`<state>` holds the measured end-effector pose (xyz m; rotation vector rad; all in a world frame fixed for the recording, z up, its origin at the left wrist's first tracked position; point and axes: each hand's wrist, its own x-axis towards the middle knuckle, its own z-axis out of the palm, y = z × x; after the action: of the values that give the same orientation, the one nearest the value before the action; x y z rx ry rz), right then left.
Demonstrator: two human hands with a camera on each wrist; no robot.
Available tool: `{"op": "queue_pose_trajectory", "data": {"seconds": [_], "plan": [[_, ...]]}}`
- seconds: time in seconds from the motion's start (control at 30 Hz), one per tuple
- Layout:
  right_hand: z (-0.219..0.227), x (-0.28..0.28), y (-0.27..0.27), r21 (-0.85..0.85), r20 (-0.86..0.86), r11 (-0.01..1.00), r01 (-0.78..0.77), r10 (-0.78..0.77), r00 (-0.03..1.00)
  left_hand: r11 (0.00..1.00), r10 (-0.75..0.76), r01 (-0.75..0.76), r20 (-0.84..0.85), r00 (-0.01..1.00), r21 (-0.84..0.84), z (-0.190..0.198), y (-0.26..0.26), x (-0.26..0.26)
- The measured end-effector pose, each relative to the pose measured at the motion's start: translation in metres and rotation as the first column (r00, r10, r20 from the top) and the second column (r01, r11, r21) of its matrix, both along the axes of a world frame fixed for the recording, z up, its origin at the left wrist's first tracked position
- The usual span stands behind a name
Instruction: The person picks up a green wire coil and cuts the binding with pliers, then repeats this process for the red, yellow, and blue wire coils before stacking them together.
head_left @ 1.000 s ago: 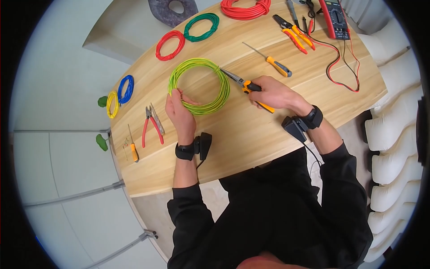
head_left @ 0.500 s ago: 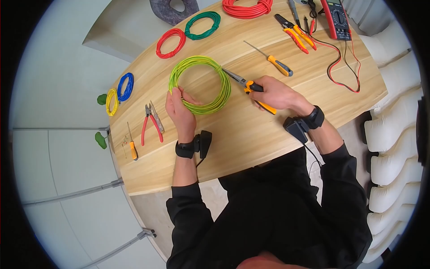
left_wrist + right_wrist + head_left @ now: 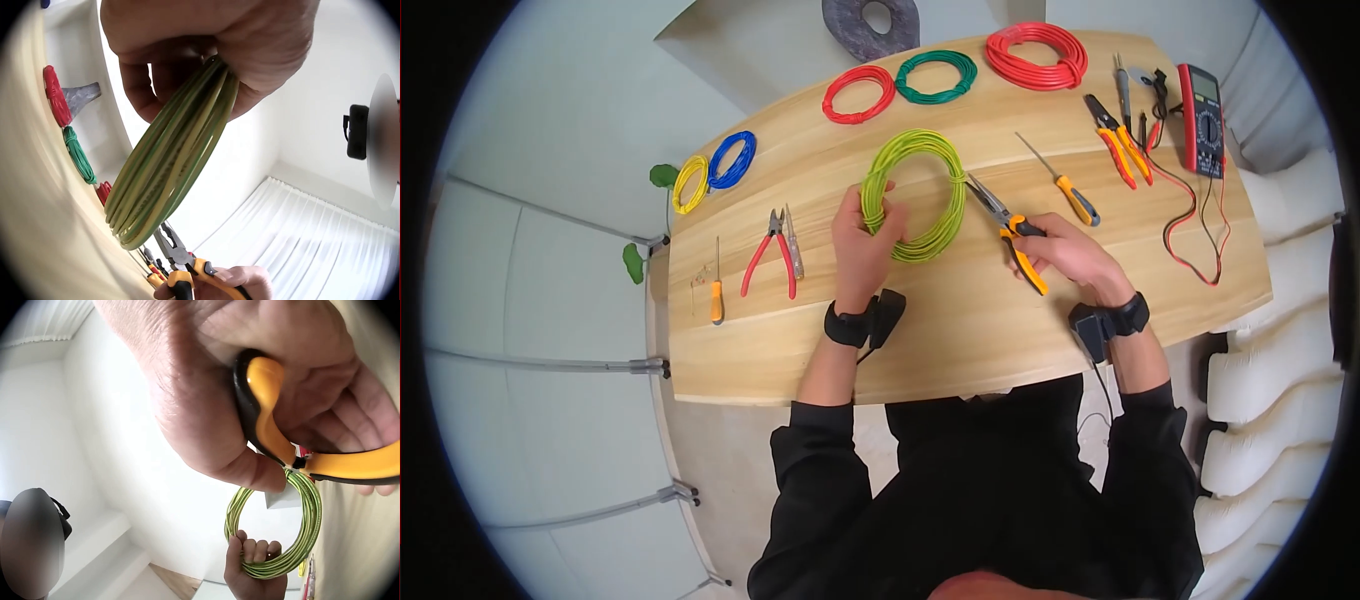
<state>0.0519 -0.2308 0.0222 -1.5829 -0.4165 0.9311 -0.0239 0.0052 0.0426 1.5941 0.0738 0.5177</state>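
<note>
A green-yellow coil of wire (image 3: 948,232) is held up by the left hand (image 3: 862,250), whose fingers and thumb curl round its left side. In the left wrist view the coil (image 3: 169,156) hangs edge-on below the gripping hand (image 3: 212,44). The right hand (image 3: 1072,256) grips long-nose pliers (image 3: 1006,222) with orange and black handles; their tips are by the coil's right side, and whether they touch it I cannot tell. The right wrist view shows the handles (image 3: 269,394) spread apart in the right hand (image 3: 219,394).
Along the table's (image 3: 960,340) far side lie yellow (image 3: 690,185), blue (image 3: 732,160), red (image 3: 858,95), green (image 3: 937,77) and larger red (image 3: 1036,57) coils. Red-handled cutters (image 3: 770,255) and a screwdriver (image 3: 717,290) are at left; another screwdriver (image 3: 1072,195), strippers (image 3: 1117,140) and a multimeter (image 3: 1203,122) at right.
The head view has shifted, so the table sits farther right and lower. The left hand's fingers now wrap the coil's left side differently, and the pliers' handles look wider apart.
</note>
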Motion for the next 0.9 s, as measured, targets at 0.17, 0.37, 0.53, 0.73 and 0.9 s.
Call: {"op": "queue_pose_trajectory", "data": {"seconds": [0.17,0.37,0.53,0.73,0.9], "plan": [[-0.002,0.0,-0.001,0.0,0.019,0.998,0.059,-0.059,0.998,0.998,0.005,-0.003,-0.023,1.0,0.063,0.003,0.0,-0.004],[-0.001,-0.005,0.001,0.156,0.013,0.974,0.162,-0.166,0.986,0.983,0.048,-0.047,-0.002,0.999,0.175,0.007,-0.003,-0.002],[0.004,-0.015,0.006,0.333,0.07,0.942,0.049,-0.077,0.995,0.993,-0.106,0.109,0.078,0.991,-0.042,-0.003,-0.004,0.003],[0.007,-0.025,0.009,0.323,0.276,0.946,-0.006,-0.088,0.957,0.991,-0.129,0.127,-0.054,0.99,-0.029,-0.002,-0.008,0.002],[0.009,-0.03,0.013,0.187,0.619,0.982,0.001,-0.119,0.776,0.987,-0.036,0.052,-0.103,0.994,0.15,-0.009,-0.008,0.002]]}}
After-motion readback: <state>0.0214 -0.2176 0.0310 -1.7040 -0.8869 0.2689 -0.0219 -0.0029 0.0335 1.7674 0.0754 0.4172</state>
